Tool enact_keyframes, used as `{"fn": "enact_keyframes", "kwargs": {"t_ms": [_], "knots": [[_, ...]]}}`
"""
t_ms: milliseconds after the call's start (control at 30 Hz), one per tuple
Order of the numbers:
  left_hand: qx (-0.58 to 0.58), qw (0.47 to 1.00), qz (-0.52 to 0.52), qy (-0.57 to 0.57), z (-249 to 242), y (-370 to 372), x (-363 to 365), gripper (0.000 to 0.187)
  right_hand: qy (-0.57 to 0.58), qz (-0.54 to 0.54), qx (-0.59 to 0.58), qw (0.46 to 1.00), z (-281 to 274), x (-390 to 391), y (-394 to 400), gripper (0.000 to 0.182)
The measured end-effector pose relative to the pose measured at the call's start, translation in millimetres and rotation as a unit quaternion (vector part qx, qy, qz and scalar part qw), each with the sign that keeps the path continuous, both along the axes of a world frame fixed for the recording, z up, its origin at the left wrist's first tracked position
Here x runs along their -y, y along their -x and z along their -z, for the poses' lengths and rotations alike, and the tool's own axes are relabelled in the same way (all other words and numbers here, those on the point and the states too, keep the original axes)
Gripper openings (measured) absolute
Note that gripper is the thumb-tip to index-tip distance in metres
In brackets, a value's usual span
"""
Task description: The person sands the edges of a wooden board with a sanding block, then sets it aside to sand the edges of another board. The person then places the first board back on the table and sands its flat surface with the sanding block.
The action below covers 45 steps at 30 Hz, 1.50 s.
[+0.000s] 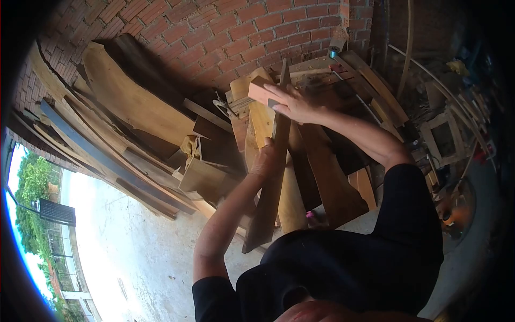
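Far left, a stack of long planks (pixel 107 145) leaned against the brick wall (pixel 225 32), a blue-grey board (pixel 80 140) running along its lower edge. Moving in, your left hand (pixel 264 159) was wrapped around the edge of a long dark plank (pixel 268 198), fingers closed on it about midway up, the plank standing steeply with its foot near the concrete floor (pixel 139 241). Just beside it, paler boards (pixel 292 201) leaned in the same pile. Up top, your right hand (pixel 292 103) was pressed over the plank's upper end, fingers spread flat, touching a short reddish block (pixel 261 91) there; you couldn't tell whether it truly gripped that block. Further right, wooden frames (pixel 442 134) and curved strips (pixel 424 70) cluttered the wall side.
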<state>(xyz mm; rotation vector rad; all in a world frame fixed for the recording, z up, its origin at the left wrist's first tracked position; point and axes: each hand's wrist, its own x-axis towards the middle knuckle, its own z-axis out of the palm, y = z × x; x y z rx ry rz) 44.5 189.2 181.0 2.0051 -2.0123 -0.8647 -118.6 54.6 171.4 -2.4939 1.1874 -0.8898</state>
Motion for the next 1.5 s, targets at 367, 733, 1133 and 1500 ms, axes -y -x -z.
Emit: {"fn": "enact_keyframes", "kwargs": {"t_ms": [367,733,1133,1500], "knots": [[0.164,0.940,0.245,0.172,69,-27,26,0.042,-0.038,-0.053,0.014,0.998,-8,-9,1,0.069],[0.033,0.988,0.109,0.104,39,-24,20,0.046,-0.024,-0.090,0.011,0.996,-13,-16,7,0.068],[0.030,0.998,0.031,0.044,7,-14,-2,0.055,0.085,-0.098,-0.051,0.990,-16,14,7,0.070],[0.027,0.999,0.030,0.013,-10,-13,-1,0.067,-0.004,0.090,0.114,0.989,-23,121,45,0.071]]}}
